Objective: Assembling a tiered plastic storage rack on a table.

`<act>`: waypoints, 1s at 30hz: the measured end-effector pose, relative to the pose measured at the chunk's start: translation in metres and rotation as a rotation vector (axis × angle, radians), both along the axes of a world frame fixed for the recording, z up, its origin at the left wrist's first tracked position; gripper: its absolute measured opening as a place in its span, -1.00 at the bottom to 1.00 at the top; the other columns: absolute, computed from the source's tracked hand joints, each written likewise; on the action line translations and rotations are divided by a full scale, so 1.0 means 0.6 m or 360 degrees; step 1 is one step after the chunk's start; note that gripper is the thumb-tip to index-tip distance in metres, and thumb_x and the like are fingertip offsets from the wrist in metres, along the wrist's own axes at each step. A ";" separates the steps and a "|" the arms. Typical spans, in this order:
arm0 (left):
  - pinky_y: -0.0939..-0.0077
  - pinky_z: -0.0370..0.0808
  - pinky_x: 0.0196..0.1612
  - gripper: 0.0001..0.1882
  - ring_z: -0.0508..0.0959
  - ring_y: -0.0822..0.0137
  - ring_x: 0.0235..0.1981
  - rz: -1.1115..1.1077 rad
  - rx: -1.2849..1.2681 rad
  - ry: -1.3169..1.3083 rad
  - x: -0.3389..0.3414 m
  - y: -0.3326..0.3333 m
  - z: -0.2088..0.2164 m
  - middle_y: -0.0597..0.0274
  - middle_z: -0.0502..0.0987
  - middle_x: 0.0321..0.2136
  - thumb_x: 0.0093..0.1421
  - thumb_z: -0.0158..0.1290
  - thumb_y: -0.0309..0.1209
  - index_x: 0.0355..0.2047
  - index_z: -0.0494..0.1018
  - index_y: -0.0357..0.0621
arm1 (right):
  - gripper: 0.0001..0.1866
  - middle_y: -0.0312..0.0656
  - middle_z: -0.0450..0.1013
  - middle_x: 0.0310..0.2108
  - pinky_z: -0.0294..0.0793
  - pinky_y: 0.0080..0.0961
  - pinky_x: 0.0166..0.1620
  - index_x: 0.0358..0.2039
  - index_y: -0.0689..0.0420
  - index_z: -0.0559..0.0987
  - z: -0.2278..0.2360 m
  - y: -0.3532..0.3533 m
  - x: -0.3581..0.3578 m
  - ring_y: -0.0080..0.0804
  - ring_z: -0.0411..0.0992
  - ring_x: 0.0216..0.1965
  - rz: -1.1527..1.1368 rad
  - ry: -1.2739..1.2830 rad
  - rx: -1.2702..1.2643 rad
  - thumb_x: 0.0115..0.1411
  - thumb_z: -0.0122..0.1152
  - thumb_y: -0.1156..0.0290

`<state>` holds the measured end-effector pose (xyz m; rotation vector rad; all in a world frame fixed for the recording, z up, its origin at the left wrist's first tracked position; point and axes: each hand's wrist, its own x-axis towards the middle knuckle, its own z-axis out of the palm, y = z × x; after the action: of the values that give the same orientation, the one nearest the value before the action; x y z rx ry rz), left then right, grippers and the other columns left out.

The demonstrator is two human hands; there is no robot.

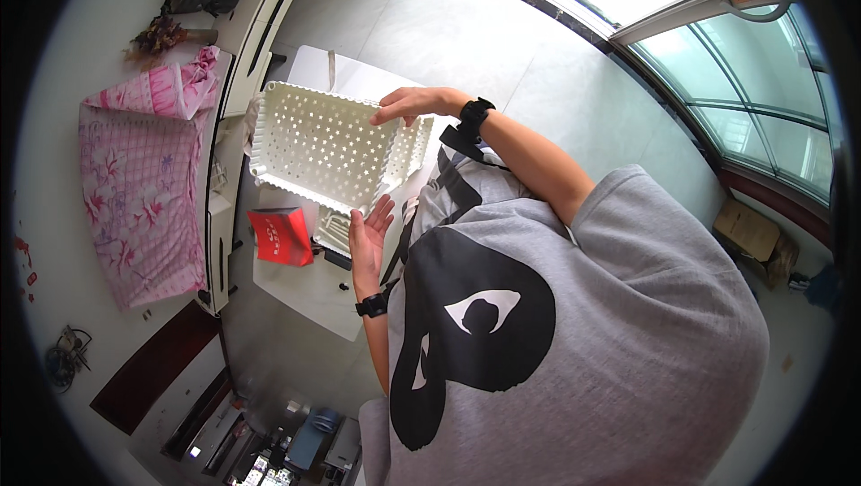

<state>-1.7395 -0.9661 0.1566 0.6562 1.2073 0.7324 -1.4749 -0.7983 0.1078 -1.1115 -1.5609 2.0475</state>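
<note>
We see the rectangular cream plastic basket, with star-shaped holes and a scalloped rim, tilted over the white desk and reaching toward its far edge. Our right hand curves over the basket's near right corner; whether its grip is clenched there, we can't make out. Our left hand has a released grip, palm exposed, at the near left corner. The glossy red packet lies by the desk's far edge.
</note>
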 end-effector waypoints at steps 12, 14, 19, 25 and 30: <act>0.32 0.33 0.11 -0.24 0.39 0.15 0.10 -0.0125 -0.0044 0.0021 -0.014 -0.002 -0.019 -0.07 0.38 0.07 0.31 -0.42 0.17 0.05 0.30 -0.36 | -0.07 0.00 0.45 -0.31 0.48 -0.31 -0.23 -0.02 0.02 0.56 -0.032 0.004 -0.018 -0.18 0.44 -0.30 -0.0033 -0.0163 0.0061 -0.11 -0.10 -0.53; 0.29 0.33 0.10 -0.22 0.39 0.15 0.09 -0.0131 -0.0062 0.0003 -0.012 -0.001 -0.023 -0.06 0.40 0.04 0.29 -0.40 0.20 0.03 0.32 -0.36 | -0.06 0.04 0.46 -0.25 0.47 -0.28 -0.22 0.03 -0.03 0.53 -0.031 0.002 -0.019 -0.14 0.44 -0.28 -0.0110 -0.0077 0.0068 -0.10 -0.13 -0.54; 0.25 0.33 0.10 -0.22 0.40 0.15 0.08 -0.0125 -0.0072 0.0018 -0.008 0.004 -0.022 -0.05 0.42 0.00 0.29 -0.39 0.20 0.01 0.32 -0.36 | -0.09 -0.04 0.45 -0.15 0.41 -0.37 -0.20 0.04 0.16 0.49 -0.031 0.012 -0.017 -0.26 0.37 -0.19 -0.0041 -0.0184 -0.0081 0.03 -0.11 -0.44; 0.25 0.34 0.09 -0.24 0.41 0.13 0.06 -0.0082 -0.0065 0.0013 -0.006 0.006 -0.023 -0.07 0.43 -0.03 0.29 -0.36 0.18 -0.01 0.33 -0.38 | -0.13 -0.11 0.42 -0.44 0.38 -0.38 -0.25 -0.05 0.10 0.57 -0.011 0.010 -0.009 -0.34 0.38 -0.38 -0.0100 -0.0188 -0.0041 0.00 -0.09 -0.46; 0.27 0.33 0.09 -0.24 0.43 0.12 0.03 -0.0024 -0.0048 -0.0033 -0.016 0.001 -0.038 -0.07 0.44 -0.05 0.28 -0.33 0.18 -0.03 0.34 -0.40 | -0.17 -0.17 0.37 -0.53 0.33 -0.39 -0.20 -0.07 0.17 0.57 0.012 0.002 -0.001 -0.39 0.35 -0.45 -0.0109 -0.0194 0.0010 0.07 -0.08 -0.39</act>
<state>-1.7494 -0.9655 0.1336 0.6308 1.1911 0.7052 -1.4756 -0.7971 0.1148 -1.2912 -1.5618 1.9623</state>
